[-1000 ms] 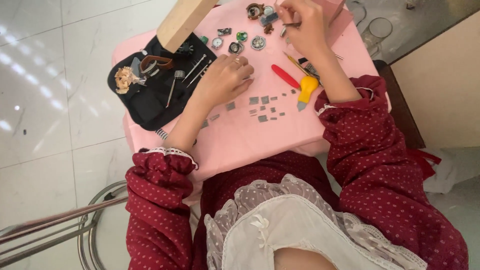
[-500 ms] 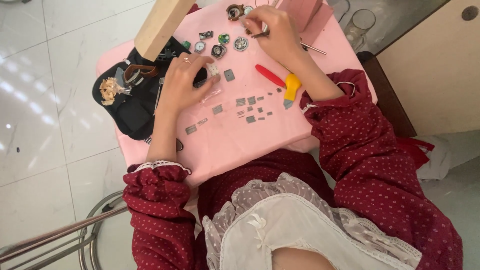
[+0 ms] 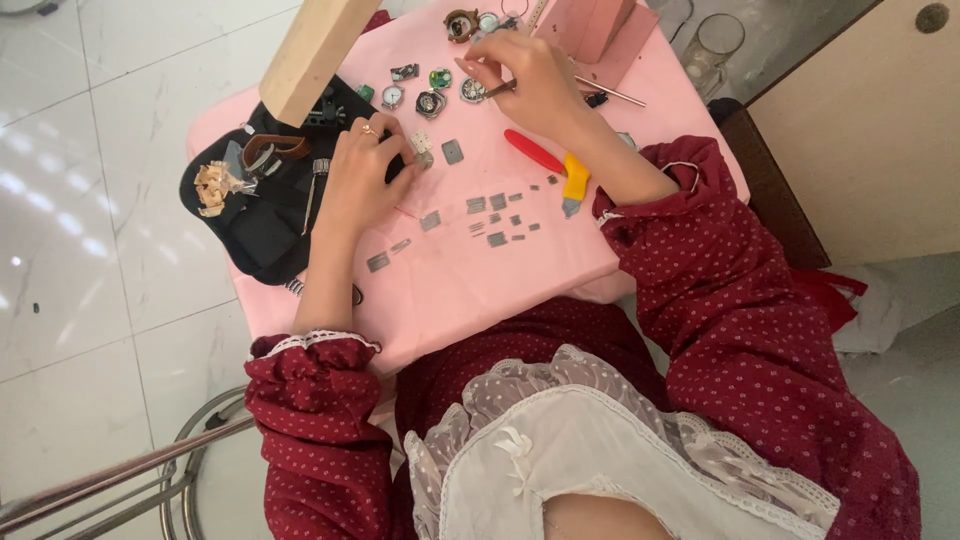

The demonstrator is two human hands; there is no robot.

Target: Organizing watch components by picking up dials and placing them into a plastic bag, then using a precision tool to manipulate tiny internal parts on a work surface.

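A pink tabletop (image 3: 470,280) carries a black pouch (image 3: 255,225) at its left edge — a pale wooden block (image 3: 315,50) rises above it. A red-handled tool (image 3: 532,152) lies just beside a yellow-handled one (image 3: 575,180). Small grey metal plates (image 3: 490,212) lie scattered mid-table. A clear glass (image 3: 718,45) stands on the dark surface beyond — white floor tiles (image 3: 90,200) lie to the left.

Dark red dotted dress w/ white-trimmed cuffs, white lace bib collar, ring on left hand (image 3: 362,170).
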